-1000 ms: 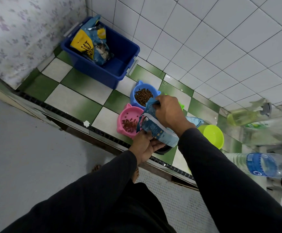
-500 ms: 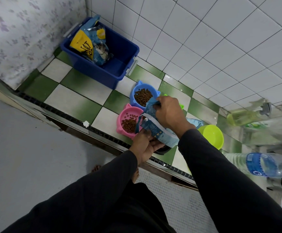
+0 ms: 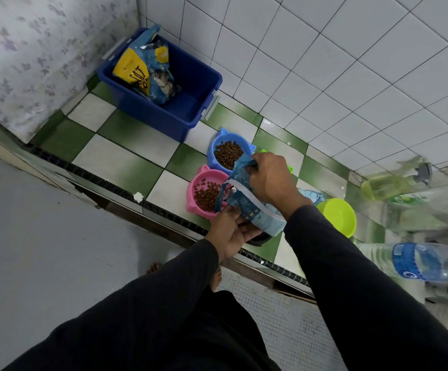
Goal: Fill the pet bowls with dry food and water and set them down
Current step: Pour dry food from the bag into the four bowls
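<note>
Food bag (image 3: 255, 212): tilted over pink bowl (image 3: 204, 192), kibble inside; gripped top by right hand (image 3: 271, 180), bottom by left hand (image 3: 231, 232). Blue bowl (image 3: 228, 153) w/ kibble adjacent. Green bowl (image 3: 340, 216) nearby on floor.

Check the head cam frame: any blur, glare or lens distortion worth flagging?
Head view: wide-angle bending, the wall tiles curve near the edges. Right side smeared: spray bottle blurred and ghosted, water bottle soft. Centre sharp: kibble in the pink bowl and blue bowl resolves. Light flat and dim, with only a mild sheen on the floor tiles.
</note>
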`<state>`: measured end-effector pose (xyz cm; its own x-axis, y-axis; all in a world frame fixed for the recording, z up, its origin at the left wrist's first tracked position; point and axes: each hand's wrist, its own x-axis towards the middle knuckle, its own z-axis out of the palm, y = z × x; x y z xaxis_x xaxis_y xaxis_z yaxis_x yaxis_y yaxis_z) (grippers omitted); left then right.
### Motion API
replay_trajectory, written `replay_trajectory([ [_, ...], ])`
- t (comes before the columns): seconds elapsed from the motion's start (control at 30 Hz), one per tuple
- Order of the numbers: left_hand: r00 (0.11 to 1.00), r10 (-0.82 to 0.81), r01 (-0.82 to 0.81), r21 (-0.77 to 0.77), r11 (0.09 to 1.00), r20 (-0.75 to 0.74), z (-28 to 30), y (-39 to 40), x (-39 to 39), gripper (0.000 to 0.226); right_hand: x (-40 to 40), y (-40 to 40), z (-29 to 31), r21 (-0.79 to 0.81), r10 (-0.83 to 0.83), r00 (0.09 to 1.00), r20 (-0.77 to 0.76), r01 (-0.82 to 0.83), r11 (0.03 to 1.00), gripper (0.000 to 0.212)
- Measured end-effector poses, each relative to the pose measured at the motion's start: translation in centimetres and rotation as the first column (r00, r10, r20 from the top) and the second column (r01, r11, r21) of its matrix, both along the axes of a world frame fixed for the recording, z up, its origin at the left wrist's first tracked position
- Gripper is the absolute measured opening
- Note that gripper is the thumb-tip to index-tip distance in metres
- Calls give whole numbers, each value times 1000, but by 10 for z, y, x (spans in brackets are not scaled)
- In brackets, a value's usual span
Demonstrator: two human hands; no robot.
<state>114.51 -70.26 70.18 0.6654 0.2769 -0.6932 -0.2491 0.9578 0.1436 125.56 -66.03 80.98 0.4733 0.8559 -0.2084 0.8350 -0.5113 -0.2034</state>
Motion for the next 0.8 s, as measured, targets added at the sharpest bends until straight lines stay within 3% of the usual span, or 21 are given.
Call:
replay_trajectory([
  [0.8, 1000, -17, 17, -7, 1000, -22, -5, 7, 1, 36, 0, -12, -1, 86, -65, 997, -47, 69, 994, 18],
])
